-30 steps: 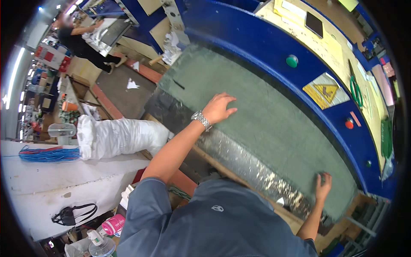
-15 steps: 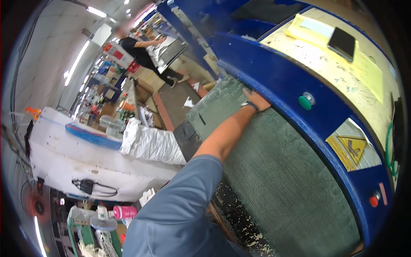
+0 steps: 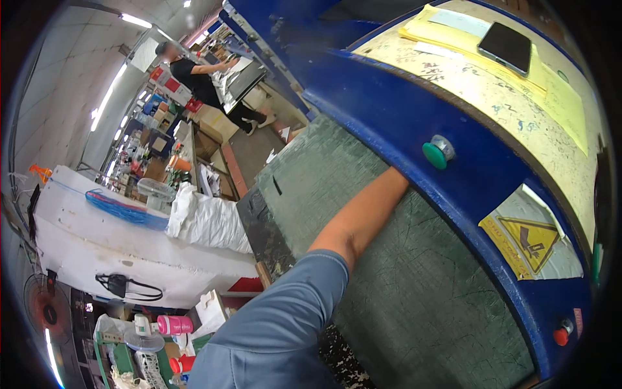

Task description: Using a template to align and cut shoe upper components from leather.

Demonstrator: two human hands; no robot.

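Note:
My left forearm [image 3: 366, 211], below a grey-blue sleeve [image 3: 285, 305], stretches across a worn, scratched green board [image 3: 440, 298]. Past the wrist, the arm goes in under the lower edge of a blue machine housing [image 3: 389, 97]. My left hand and its fingers are hidden there, so whether they hold anything does not show. A green push button [image 3: 438, 152] sits on the housing above the arm. My right hand is out of sight.
A hand-crush warning sign [image 3: 528, 240] and a red button [image 3: 562, 332] are on the housing. On its cream top lie yellow papers [image 3: 551, 104] and a dark phone [image 3: 505, 47]. A white wall [image 3: 149, 253] stands left. Beyond, another person [image 3: 201, 78] works at a table.
My left hand, seen half a second ago on the board at the housing's edge, has slid in under the housing. The view has shifted, and the machine appears closer.

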